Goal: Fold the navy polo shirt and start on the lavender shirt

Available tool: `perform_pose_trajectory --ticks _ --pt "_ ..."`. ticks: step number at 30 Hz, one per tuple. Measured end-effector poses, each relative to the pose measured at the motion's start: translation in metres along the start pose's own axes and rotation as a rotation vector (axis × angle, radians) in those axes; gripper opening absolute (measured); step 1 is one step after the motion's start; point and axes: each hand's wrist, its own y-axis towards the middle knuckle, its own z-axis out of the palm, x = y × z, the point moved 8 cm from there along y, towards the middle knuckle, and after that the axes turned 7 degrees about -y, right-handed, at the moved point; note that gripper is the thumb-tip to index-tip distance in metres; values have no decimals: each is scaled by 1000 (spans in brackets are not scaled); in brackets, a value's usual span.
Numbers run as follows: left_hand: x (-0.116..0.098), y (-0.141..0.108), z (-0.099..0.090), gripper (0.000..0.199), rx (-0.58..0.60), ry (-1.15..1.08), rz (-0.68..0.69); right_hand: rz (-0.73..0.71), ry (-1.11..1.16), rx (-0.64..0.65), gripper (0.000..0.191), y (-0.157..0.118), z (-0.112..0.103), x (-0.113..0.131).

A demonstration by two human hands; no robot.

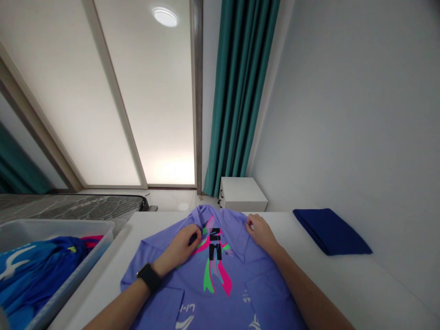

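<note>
A purple garment (237, 275) with a pink, green and black print is spread over a white table (343, 284). On its upper left part lies my left hand (185, 243), fingers curled, with a black watch on the wrist; a small dark thing shows between thumb and fingers, too small to name. My right hand (259, 231) pinches the garment's edge near its upper right corner. The collar end of the garment is at the table's far edge, between the two hands.
A folded dark blue cloth (330, 231) lies on the table's right side by the wall. At the left stands a translucent bin (99, 256) with blue clothes (41, 266). Beyond the table are a white cabinet (244, 192) and a green curtain (237, 101).
</note>
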Motion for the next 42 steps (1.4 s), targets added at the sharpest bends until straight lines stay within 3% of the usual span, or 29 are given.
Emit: perform_pose_trajectory --ticks 11,19,22,27,31,35,42 --pt "1 0 -1 12 -3 -4 4 158 70 109 15 22 11 -27" --pt "4 0 -5 10 -10 2 -21 171 -16 139 10 46 17 -34" --pt "10 3 -29 12 -71 57 -47 156 -61 128 13 48 4 -42" --pt "23 14 -96 25 -222 349 -77 120 -166 126 30 49 -26 -58" --pt "35 28 -144 26 -219 616 -199 108 -255 118 25 54 -49 -66" --pt "34 44 -177 30 -172 762 -233 140 -328 97 19 65 -69 -67" --pt "22 73 -222 33 -233 767 -238 224 -432 3 17 95 -113 -50"
